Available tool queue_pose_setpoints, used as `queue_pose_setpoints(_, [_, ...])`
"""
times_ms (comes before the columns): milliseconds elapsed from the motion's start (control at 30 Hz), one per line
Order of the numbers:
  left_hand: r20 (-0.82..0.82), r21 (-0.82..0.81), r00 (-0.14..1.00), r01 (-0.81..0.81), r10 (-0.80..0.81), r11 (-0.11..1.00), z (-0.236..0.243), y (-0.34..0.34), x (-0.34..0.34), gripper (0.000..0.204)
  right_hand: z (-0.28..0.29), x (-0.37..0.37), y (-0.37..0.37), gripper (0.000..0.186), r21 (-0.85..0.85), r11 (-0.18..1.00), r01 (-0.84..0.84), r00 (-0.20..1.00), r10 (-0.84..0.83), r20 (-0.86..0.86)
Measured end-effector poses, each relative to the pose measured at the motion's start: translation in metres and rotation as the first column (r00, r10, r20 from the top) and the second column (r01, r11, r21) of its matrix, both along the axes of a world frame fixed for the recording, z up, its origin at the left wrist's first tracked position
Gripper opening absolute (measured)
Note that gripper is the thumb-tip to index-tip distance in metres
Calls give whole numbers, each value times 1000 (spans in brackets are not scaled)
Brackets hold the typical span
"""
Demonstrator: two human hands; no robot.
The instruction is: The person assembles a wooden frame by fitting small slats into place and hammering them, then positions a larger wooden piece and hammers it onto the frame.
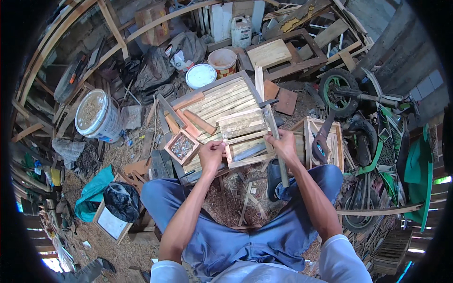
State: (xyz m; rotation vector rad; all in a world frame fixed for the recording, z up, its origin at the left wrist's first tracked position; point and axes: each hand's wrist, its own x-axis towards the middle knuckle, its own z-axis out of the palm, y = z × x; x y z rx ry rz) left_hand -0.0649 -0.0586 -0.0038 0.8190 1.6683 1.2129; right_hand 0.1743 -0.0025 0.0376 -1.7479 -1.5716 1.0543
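Observation:
Over the slatted wooden work surface [222, 101] lies a small wooden frame [250, 162] with pale slats across its far part. My left hand [211, 154] is closed at its left edge, thumb and fingers pinched on the wood; whether a nail is also between them is too small to tell. In my right hand [284, 144], by the frame's right end, is a hammer [283, 172]. Its dark head [269, 103] points away from me and its handle slants toward my right knee. A square wooden box of nails [183, 146] stands left of my left hand.
Several wood offcuts [200, 121] lie beyond the nail box. A wooden crate [337, 158] stands on the right, with a handsaw [322, 137] against it, beside a green motorbike [387, 141]. Buckets [113, 122] stand left and beyond. Wood scraps and shavings cover the floor.

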Motion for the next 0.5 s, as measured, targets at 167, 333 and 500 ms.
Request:
queue_pose_setpoints(167, [58,3,998,-13,13,1000,-3,-3,-3,19,-1,0,-6,33,67,998,10,1000,-11,3])
queue_pose_setpoints(333, [39,-26,999,-33,34,999,0,-4,0,20,-5,-1,-6,33,70,997,22,1000,-22,-12])
queue_pose_setpoints(500, [66,-17,997,-42,43,999,0,-6,2,22,-8,1,-5,33,56,998,22,999,-20,-32])
